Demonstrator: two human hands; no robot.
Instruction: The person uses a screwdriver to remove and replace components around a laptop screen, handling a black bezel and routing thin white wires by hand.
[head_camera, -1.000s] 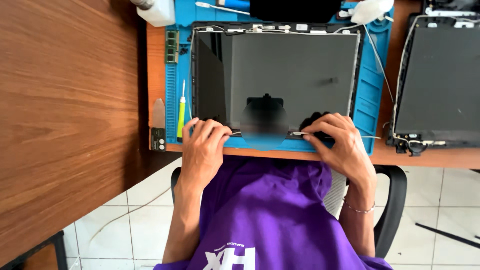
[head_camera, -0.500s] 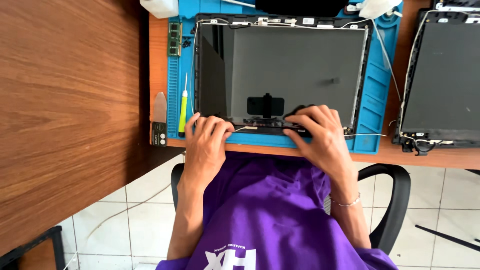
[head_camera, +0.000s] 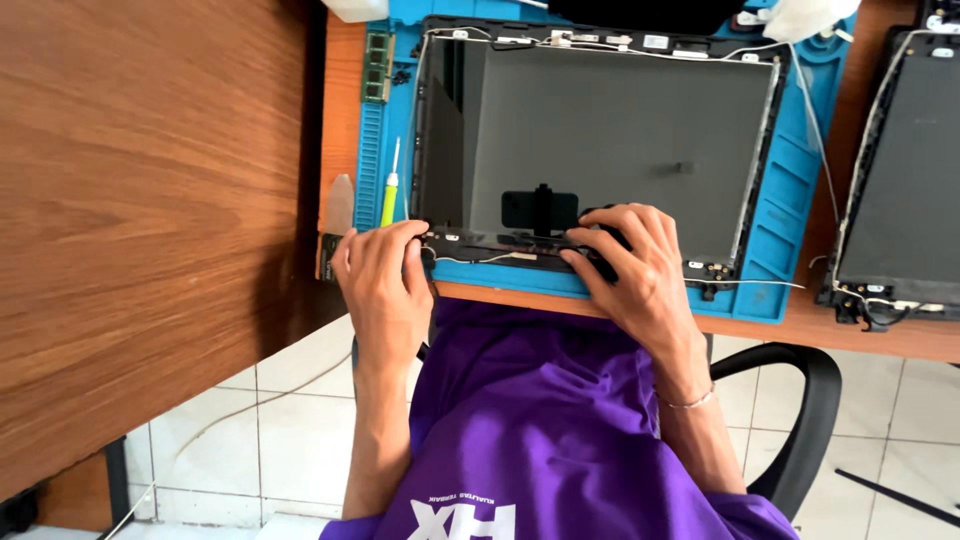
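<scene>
A laptop screen panel (head_camera: 610, 130) in its black lid frame lies flat on a blue work mat (head_camera: 800, 190). My left hand (head_camera: 380, 275) rests at the frame's near left corner, fingertips pressing on the near edge beside a thin white cable (head_camera: 490, 259). My right hand (head_camera: 625, 255) lies on the near edge toward the middle, fingers curled down onto the black strip there. What the fingers pinch is hidden. A small black part (head_camera: 540, 208) sits on the glass just beyond my hands.
A yellow-handled screwdriver (head_camera: 390, 195) lies on the mat's left strip, with a grey pry tool (head_camera: 340, 205) and a green memory module (head_camera: 377, 65) nearby. A second opened laptop lid (head_camera: 900, 170) sits at the right. A wooden panel (head_camera: 150, 200) stands left; a chair arm (head_camera: 810, 420) is below.
The view has drifted so the panel sits lower. My right hand has slid left along the near edge toward the middle; my left hand stays at the corner.
</scene>
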